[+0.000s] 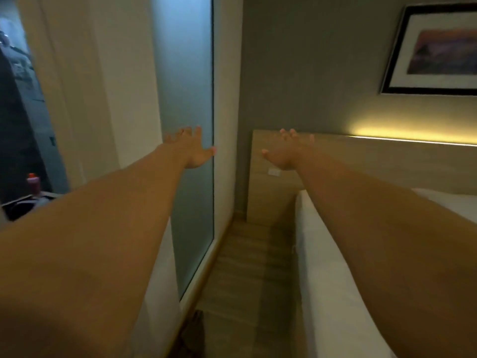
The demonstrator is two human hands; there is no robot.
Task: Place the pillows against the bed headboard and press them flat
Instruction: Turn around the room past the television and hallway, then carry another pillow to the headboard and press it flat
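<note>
Both my arms stretch straight ahead in the narrow aisle beside the bed. My left hand (191, 148) is spread with fingers apart, in front of a frosted glass panel, holding nothing. My right hand (286, 151) is spread too, empty, in front of the left end of the wooden headboard (374, 161). The white bed (325, 267) runs along the right, its edge below my right forearm. A white shape (449, 200) lies on the bed by the headboard, mostly hidden by my arm; I cannot tell if it is a pillow.
A frosted glass panel (188, 99) and a white wall (103, 86) bound the aisle on the left. Wooden floor (245, 275) runs between wall and bed. A framed picture (436, 50) hangs above the lit headboard. A bottle with a red cap (33, 183) stands at far left.
</note>
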